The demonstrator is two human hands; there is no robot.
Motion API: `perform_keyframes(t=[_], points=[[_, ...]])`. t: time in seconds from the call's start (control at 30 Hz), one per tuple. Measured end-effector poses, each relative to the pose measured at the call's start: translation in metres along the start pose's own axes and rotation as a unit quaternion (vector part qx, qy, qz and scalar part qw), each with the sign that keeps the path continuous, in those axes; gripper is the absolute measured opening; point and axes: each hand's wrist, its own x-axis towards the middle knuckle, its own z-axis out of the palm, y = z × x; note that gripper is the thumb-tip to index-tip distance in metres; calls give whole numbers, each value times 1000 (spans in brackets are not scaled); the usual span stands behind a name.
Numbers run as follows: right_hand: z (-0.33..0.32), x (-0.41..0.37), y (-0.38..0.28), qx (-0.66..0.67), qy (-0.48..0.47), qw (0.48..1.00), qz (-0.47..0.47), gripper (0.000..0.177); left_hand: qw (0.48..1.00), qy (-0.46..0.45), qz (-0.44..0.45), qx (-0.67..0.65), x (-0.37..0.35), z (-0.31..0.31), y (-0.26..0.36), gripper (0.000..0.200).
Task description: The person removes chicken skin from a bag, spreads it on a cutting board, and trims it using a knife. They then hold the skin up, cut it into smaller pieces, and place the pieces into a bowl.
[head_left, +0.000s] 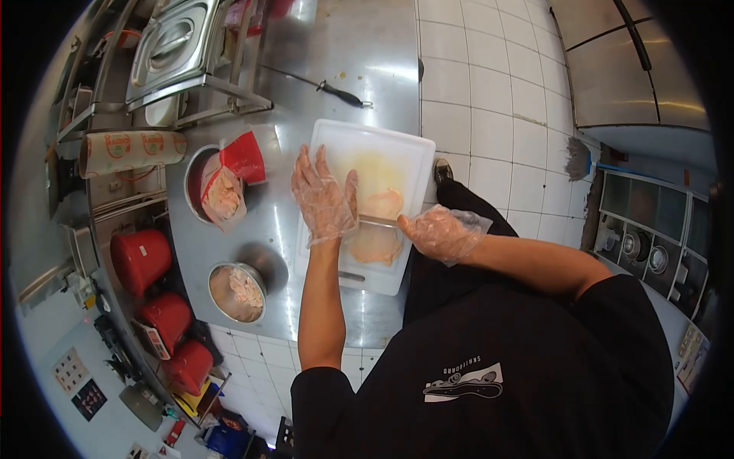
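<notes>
My left hand [325, 200], in a clear plastic glove, is open over the left part of the white cutting board [413, 164], fingers spread and nothing held. My right hand [446, 233], also gloved, is closed around a knife [378, 222] at the board's right edge. The blade points left, across the pale raw meat. One part of the meat [382, 203] shows above the blade and a flatter part [375, 247] below it. Whether these are joined is unclear. The knife's handle is mostly hidden in my right hand.
Left of the board stand a metal bowl [196, 180] with a bag of raw meat [222, 195] and a smaller bowl [222, 292] with meat pieces. A black-handled rod [342, 93] lies beyond the board. Metal shelving [222, 86] and red bins [141, 262] are farther left.
</notes>
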Motion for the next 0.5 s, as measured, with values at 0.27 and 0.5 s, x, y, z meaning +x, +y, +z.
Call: perform_keyframes(t=[0.27, 0.5], points=[[-10, -3, 0, 43, -6, 999, 23, 40, 1000, 2, 8, -6, 10, -1, 2, 75], [-2, 13, -5, 54, 72, 996, -11, 27, 1000, 4, 3, 14, 10, -5, -13, 74]])
